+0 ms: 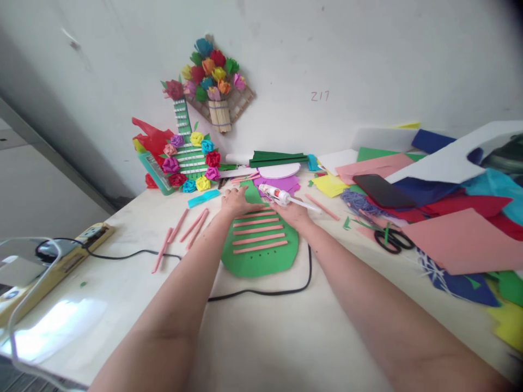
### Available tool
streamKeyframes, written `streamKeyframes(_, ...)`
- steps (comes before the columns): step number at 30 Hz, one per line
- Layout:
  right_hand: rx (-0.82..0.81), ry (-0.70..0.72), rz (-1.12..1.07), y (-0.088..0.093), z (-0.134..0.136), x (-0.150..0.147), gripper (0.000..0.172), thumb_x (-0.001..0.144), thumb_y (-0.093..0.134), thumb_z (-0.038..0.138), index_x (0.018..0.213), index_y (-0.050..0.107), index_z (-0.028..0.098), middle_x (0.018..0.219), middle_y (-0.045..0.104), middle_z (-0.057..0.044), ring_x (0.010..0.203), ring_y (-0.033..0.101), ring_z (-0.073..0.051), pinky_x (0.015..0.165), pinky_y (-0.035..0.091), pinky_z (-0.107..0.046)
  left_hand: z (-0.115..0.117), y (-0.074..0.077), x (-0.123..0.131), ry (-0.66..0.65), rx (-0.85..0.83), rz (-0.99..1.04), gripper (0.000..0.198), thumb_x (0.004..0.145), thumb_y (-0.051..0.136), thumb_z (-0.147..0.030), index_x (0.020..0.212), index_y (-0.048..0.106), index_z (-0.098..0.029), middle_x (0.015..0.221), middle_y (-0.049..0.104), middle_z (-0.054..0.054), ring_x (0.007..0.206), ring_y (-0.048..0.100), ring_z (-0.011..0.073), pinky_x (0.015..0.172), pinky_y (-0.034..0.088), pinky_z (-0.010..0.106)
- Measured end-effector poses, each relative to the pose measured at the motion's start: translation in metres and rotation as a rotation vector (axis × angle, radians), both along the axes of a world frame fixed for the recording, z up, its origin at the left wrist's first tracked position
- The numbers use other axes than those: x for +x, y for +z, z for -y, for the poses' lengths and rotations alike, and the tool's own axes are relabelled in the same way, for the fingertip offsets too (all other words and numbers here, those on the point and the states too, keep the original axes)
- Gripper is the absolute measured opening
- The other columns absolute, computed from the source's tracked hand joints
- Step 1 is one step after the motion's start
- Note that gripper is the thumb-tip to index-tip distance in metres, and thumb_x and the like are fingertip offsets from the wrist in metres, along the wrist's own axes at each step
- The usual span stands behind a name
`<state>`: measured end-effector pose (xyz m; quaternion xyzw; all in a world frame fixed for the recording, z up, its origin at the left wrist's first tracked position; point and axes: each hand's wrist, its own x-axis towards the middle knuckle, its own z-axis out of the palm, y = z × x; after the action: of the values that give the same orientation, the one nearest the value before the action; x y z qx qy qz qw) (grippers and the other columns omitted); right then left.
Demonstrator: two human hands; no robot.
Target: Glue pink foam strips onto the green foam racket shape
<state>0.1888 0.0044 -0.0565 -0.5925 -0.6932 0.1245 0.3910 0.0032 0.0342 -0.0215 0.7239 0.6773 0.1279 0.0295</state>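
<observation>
Evidently both hands are at work near the top of a green paper cutout (261,265), which lies flat at the middle of the table (253,343), its rounded, wider end toward the person. Pink strips (259,239) lie across it in near-parallel rows, one below another, with a line of small dark dots under the lowest. The left hand (237,202) rests palm down by the left end of the uppermost strip, thumb stretched inward; whether it pinches anything cannot be told. The right hand (295,213) grips a white glue gun (274,193), a pale glue stick (305,204) jutting from it to the right, while its fingertips reach the other end of that strip. Left of the cutout, loose pink strips (178,225) lie near a bright blue piece (203,198). A black cord (261,292) curves around the cutout's near side. Behind the hands lie purple paper (281,185) and dark green paper (278,159); to their left, a green guitar-shaped decoration (192,161) stands upright, ringed with paper roses. Over on the right, black-handled scissors (392,239) and a dark phone (384,190) lie among coloured sheets (469,239).
</observation>
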Motion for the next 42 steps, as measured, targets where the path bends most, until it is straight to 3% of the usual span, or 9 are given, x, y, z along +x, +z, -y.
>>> streamKeyframes(4, 0.021, -0.002, 0.029, 0.0, -0.001, -0.001, 0.034, 0.073, 0.055, 0.046, 0.097, 0.064, 0.023, 0.083, 0.069, -0.003, 0.078, 0.063, -0.02, 0.067, 0.048, -0.028, 0.003, 0.002, 0.007, 0.031, -0.033, -0.017, 0.1, 0.047, 0.058, -0.072, 0.133, 0.032, -0.028, 0.132, 0.039, 0.015, 0.123, 0.027, 0.0397, 0.094, 0.025, 0.048)
streamKeyframes(14, 0.004, -0.014, 0.023, 0.003, 0.002, -0.001, 0.036, 0.073, 0.054, 0.047, 0.098, 0.063, 0.024, 0.083, 0.069, -0.003, 0.078, 0.063, -0.02, 0.065, 0.048, -0.028, 0.001, 0.002, 0.006, 0.06, -0.027, 0.078, 0.1, 0.045, 0.062, -0.07, 0.132, 0.034, -0.028, 0.129, 0.042, 0.016, 0.121, 0.03, 0.0394, 0.092, 0.028, 0.05)
streamKeyframes(16, 0.011, -0.011, 0.028, 0.004, 0.003, 0.0, 0.036, 0.073, 0.053, 0.047, 0.098, 0.063, 0.023, 0.083, 0.068, -0.003, 0.078, 0.063, -0.02, 0.066, 0.047, -0.028, 0.0, 0.005, -0.002, 0.05, 0.018, 0.179, 0.096, 0.048, 0.062, -0.067, 0.131, 0.036, -0.026, 0.121, 0.049, 0.014, 0.116, 0.039, 0.0354, 0.09, 0.033, 0.044)
streamKeyframes(19, 0.006, -0.021, 0.008, 0.006, 0.004, 0.0, 0.037, 0.073, 0.052, 0.048, 0.099, 0.063, 0.022, 0.085, 0.068, -0.004, 0.08, 0.063, -0.021, 0.067, 0.047, -0.028, 0.001, 0.008, -0.019, 0.037, 0.051, 0.413, 0.084, 0.059, 0.059, -0.061, 0.128, 0.039, -0.019, 0.102, 0.06, 0.011, 0.092, 0.056, 0.0241, 0.079, 0.041, 0.034)
streamKeyframes(21, -0.018, -0.068, -0.006, 0.008, 0.003, 0.002, 0.039, 0.073, 0.052, 0.048, 0.099, 0.063, 0.022, 0.087, 0.068, -0.005, 0.082, 0.063, -0.022, 0.068, 0.047, -0.029, 0.003, 0.007, -0.03, 0.104, 0.026, 0.514, 0.066, 0.063, 0.058, -0.056, 0.114, 0.051, -0.015, 0.092, 0.064, 0.01, 0.079, 0.059, 0.021, 0.07, 0.043, 0.031)
streamKeyframes(24, -0.062, -0.191, -0.008, 0.012, 0.002, 0.006, 0.04, 0.072, 0.052, 0.047, 0.1, 0.062, 0.02, 0.09, 0.068, -0.007, 0.086, 0.062, -0.023, 0.07, 0.047, -0.03, 0.005, 0.003, -0.041, 0.184, -0.049, 0.565, 0.039, 0.065, 0.06, -0.048, 0.085, 0.061, -0.014, 0.077, 0.065, 0.009, 0.068, 0.06, 0.0195, 0.061, 0.044, 0.029)
streamKeyframes(28, -0.14, -0.322, -0.011, 0.017, 0.003, 0.01, 0.043, 0.072, 0.051, 0.046, 0.1, 0.063, 0.017, 0.093, 0.067, -0.01, 0.088, 0.061, -0.025, 0.07, 0.046, -0.031, 0.004, 0.003, -0.037, 0.238, -0.204, 0.669, 0.023, 0.065, 0.064, -0.037, 0.067, 0.058, -0.014, 0.061, 0.063, 0.006, 0.056, 0.059, 0.0158, 0.054, 0.045, 0.026)
streamKeyframes(36, -0.172, -0.299, -0.096, 0.02, 0.006, 0.012, 0.037, 0.069, 0.054, 0.042, 0.096, 0.064, 0.018, 0.09, 0.067, -0.009, 0.087, 0.061, -0.023, 0.07, 0.044, -0.028, -0.003, 0.012, -0.019, 0.233, -0.449, 0.826, 0.025, 0.065, 0.067, -0.033, 0.054, 0.057, -0.013, 0.049, 0.058, 0.007, 0.042, 0.052, 0.0126, 0.047, 0.042, 0.025)
streamKeyframes(42, -0.173, -0.258, -0.266, 0.013, 0.001, 0.016, 0.028, 0.068, 0.055, 0.037, 0.083, 0.068, 0.016, 0.077, 0.068, -0.007, 0.079, 0.063, -0.021, 0.067, 0.045, -0.026, 0.001, 0.014, -0.016, 0.254, -0.553, 0.979, 0.029, 0.057, 0.073, -0.036, 0.052, 0.056, -0.013, 0.045, 0.051, 0.003, 0.036, 0.042, 0.0088, 0.036, 0.028, 0.021)
